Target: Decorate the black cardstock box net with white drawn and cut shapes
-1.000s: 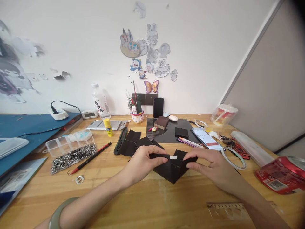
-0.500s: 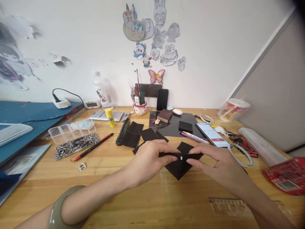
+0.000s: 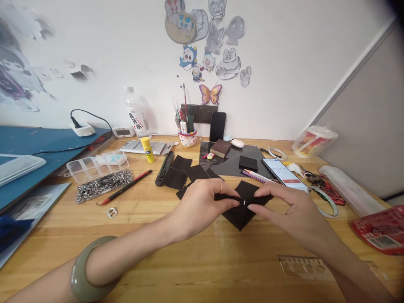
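A folded piece of black paper (image 3: 239, 219) is held up above the wooden table, one corner pointing toward me. My left hand (image 3: 205, 201) pinches its left side between thumb and fingers. On its right side, my right hand (image 3: 279, 204) grips it the same way. A small white patch shows on the fold between the two thumbs. Behind my left hand lie several black paper squares (image 3: 173, 177), partly overlapping. Part of the held paper is hidden by my fingers.
A utility knife (image 3: 164, 168), a glue stick (image 3: 147, 150) and a pencil (image 3: 126, 188) lie or stand to the left. To the right are a lit phone (image 3: 285, 174), a tape roll (image 3: 322, 202) and a red packet (image 3: 380, 231). A clear ruler (image 3: 303, 267) lies near the front.
The view has tilted down and shifted slightly, so everything sits a little higher and further right. Both hands keep the same pinch on the black paper.
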A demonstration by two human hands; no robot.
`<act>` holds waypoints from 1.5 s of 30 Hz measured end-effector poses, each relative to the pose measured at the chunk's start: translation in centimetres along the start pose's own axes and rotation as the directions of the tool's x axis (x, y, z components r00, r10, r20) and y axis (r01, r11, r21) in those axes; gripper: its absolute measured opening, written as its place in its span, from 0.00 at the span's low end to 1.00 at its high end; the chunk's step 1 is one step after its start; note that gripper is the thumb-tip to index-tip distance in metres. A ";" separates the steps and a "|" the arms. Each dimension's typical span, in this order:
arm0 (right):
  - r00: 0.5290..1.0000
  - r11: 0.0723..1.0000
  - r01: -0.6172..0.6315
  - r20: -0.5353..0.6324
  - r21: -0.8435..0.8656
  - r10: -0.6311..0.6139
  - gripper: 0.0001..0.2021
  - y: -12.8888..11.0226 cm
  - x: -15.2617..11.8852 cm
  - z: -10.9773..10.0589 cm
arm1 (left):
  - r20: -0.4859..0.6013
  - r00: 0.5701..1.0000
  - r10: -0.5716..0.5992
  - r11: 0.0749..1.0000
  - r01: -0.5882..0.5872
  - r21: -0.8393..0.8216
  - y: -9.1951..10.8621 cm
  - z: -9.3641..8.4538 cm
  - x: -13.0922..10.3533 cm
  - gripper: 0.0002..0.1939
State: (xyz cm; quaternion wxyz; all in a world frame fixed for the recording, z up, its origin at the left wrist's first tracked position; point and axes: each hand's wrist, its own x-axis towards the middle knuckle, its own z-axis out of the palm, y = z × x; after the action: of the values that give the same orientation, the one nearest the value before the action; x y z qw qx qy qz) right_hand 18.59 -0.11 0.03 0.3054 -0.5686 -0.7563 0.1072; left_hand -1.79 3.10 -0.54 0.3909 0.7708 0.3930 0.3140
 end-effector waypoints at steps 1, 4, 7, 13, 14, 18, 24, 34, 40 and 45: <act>1.000 1.000 0.001 0.005 0.007 -0.001 0.08 0.0 0.0 0.0 | 0.003 1.000 0.006 1.000 -0.006 0.002 0.0 0.0 0.0 0.05; 0.999 0.999 -0.001 0.034 0.037 0.000 0.08 0.0 0.0 0.0 | 0.004 1.000 0.015 1.000 -0.015 0.006 -0.2 0.1 0.1 0.05; 0.998 0.998 -0.001 0.059 0.062 -0.003 0.09 0.1 0.0 0.0 | -0.004 1.000 0.002 1.000 -0.002 0.015 -0.5 0.1 0.2 0.06; 0.997 0.998 0.040 0.070 0.049 -0.043 0.09 0.4 0.1 -0.2 | 0.001 1.000 -0.012 1.000 0.012 0.019 -0.8 0.3 0.3 0.06; 0.996 0.998 0.046 0.076 0.050 -0.050 0.09 0.4 0.1 -0.2 | 0.003 1.000 -0.017 1.000 0.017 0.018 -0.8 0.3 0.4 0.06; 0.991 0.991 0.105 0.077 0.082 -0.111 0.07 0.5 0.2 -0.3 | 0.011 0.996 -0.089 0.996 0.089 -0.008 -1.3 0.0 0.7 0.07; 0.982 0.972 0.176 0.042 0.159 -0.184 0.06 0.5 0.1 -0.4 | 0.013 0.986 -0.169 0.981 0.169 -0.091 -1.3 -0.5 1.0 0.08; 0.990 0.992 0.109 0.086 0.061 -0.114 0.08 0.0 0.0 0.1 | -0.076 0.995 -0.064 0.998 0.063 -0.019 -0.5 0.5 0.4 0.05; 0.995 0.997 0.063 0.072 0.046 -0.066 0.08 -0.3 0.1 0.3 | -0.072 0.997 -0.022 1.000 0.024 0.018 -0.4 0.7 0.0 0.04; 0.996 0.997 0.054 0.074 0.050 -0.058 0.08 -0.2 0.1 0.4 | -0.068 0.998 -0.006 1.000 0.007 0.004 -0.3 0.7 -0.1 0.04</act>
State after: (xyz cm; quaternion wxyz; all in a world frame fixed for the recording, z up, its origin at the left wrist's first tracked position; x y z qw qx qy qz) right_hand 18.16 0.01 -0.13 0.2932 -0.5353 -0.7800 0.1381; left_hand -1.37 2.85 -1.14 0.3765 0.7592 0.4093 0.3380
